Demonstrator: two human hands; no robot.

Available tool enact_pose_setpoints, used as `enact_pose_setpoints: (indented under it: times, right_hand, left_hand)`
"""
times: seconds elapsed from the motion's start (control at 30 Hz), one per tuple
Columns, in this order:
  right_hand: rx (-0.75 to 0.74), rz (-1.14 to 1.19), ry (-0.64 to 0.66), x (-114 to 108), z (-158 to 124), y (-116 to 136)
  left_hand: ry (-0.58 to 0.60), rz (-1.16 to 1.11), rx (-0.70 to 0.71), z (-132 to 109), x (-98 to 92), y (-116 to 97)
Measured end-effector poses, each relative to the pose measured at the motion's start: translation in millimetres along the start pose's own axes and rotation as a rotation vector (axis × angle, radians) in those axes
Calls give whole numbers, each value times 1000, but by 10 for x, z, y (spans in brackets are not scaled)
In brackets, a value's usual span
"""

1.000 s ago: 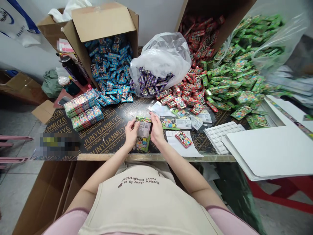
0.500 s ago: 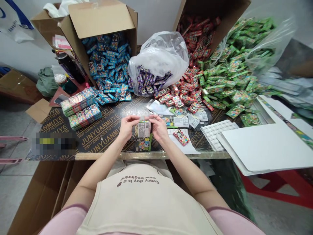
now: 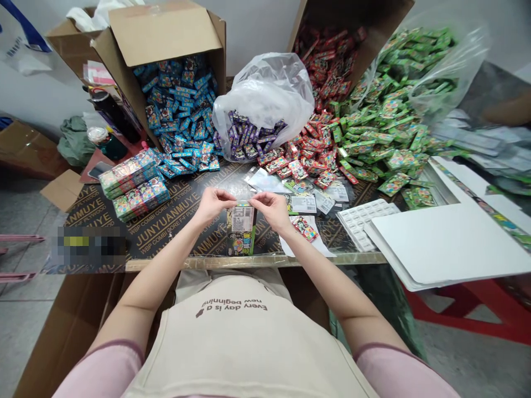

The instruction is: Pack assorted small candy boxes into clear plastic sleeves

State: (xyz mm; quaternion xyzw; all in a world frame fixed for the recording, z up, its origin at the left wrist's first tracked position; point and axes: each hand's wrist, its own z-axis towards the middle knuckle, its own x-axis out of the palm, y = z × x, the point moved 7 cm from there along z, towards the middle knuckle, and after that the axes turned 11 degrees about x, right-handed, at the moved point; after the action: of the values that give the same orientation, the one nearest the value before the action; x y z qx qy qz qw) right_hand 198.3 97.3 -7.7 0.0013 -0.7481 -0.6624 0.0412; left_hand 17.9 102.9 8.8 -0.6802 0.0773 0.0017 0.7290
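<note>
A black and green printed box (image 3: 241, 237) with a white label stands or lies at the table's front edge, its far end toward my hands. My left hand (image 3: 216, 205) is closed, with thumb and forefinger pinched at the left corner of that end. Closed the same way, my right hand (image 3: 271, 210) pinches the right corner. Whether the fingertips hold a flap or clear film there is too small to tell. Right of the box, a red printed packet (image 3: 305, 228) rests on white paper (image 3: 290, 247), partly behind my right forearm.
Blue packets (image 3: 182, 121), purple packets in a clear bag (image 3: 265, 83), red packets (image 3: 315, 135) and green packets (image 3: 385, 132) are heaped along the back. Stacked wrapped bundles (image 3: 136, 190) sit at left. Sticker sheets (image 3: 360, 221) and white boards (image 3: 448, 237) lie at right.
My hands have spread slightly apart, staying at the box's far end. The whole view has shifted a little; the box and piles otherwise look the same.
</note>
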Motion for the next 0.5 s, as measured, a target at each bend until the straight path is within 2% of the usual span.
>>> enact_pose_setpoints:
  times: [0.13,0.27,0.33,0.5]
  right_hand:
    - [-20,-52,36,-8,-34,30]
    - [-91,-104,30,-33,-155,73]
    - [-135,-127,11,-54,-224,93]
    - [-163,-139,-7,-88,-281,66]
  left_hand:
    - [66,309,237,-51,58,-264]
    - [142,422,445,-143,127,-448]
    - [145,416,457,-146,107,-441]
    - [160,261,289,-88,46,-256]
